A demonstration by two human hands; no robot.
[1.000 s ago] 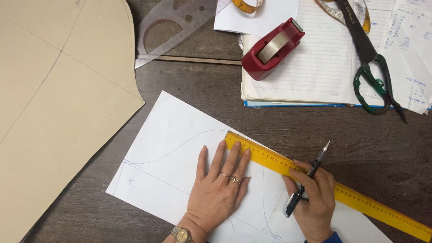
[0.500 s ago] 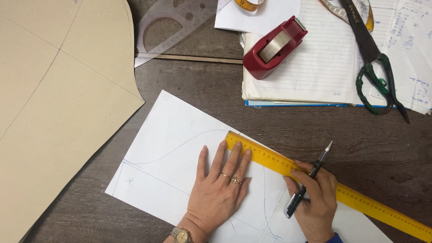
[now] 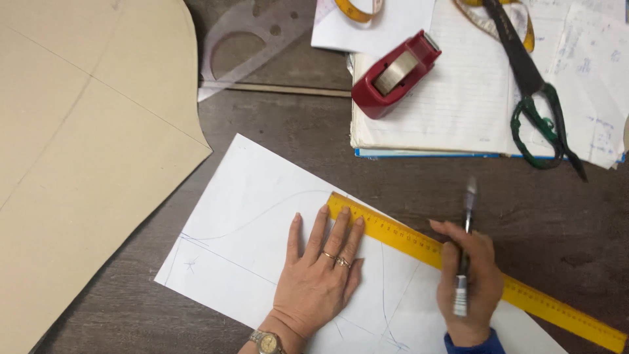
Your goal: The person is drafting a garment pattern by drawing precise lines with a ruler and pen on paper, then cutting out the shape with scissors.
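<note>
Swung upright since a moment ago, the slim grey pen (image 3: 466,242) stands pinched in the right hand (image 3: 473,288) over the long yellow ruler (image 3: 472,269). Spread flat, the left hand (image 3: 321,275) pins ruler and white pattern paper (image 3: 249,216) to the dark wooden bench (image 3: 406,177), apparently steadying them for drawing.

left hand (image 3: 321,275) flat on paper (image 3: 255,216) | right hand (image 3: 472,282) holds pen (image 3: 464,262)

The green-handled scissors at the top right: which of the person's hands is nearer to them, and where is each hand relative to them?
Right. The right hand, holding a pen, lies below the scissors, slightly leftward. The left hand rests flat on the white paper, much farther left and below.
</note>
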